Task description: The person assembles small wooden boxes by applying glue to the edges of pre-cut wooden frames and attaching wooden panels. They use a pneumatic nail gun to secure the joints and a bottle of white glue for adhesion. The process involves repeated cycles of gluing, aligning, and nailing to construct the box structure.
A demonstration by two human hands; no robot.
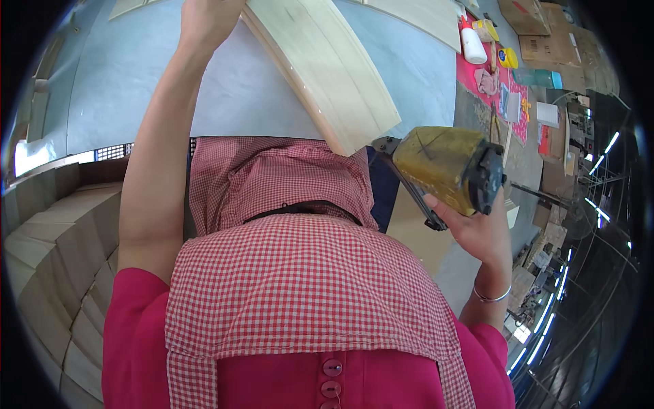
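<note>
My left hand (204, 20) is raised at the top of the view and grips the end of a pale curved wooden board (327, 75), which slants down toward my chest. My right hand (477, 225) holds a yellow pneumatic nail gun (443, 167) by its handle, its dark magazine (409, 194) pointing down-left close to the board's lower end. A bangle circles my right wrist. A red checked apron over a pink shirt fills the lower middle.
Stacks of pale wooden blocks (61, 245) stand at my left. A grey work surface (245, 88) lies under the board. At the upper right, a red mat (497, 82) carries bottles and small items, beside cardboard (552, 41).
</note>
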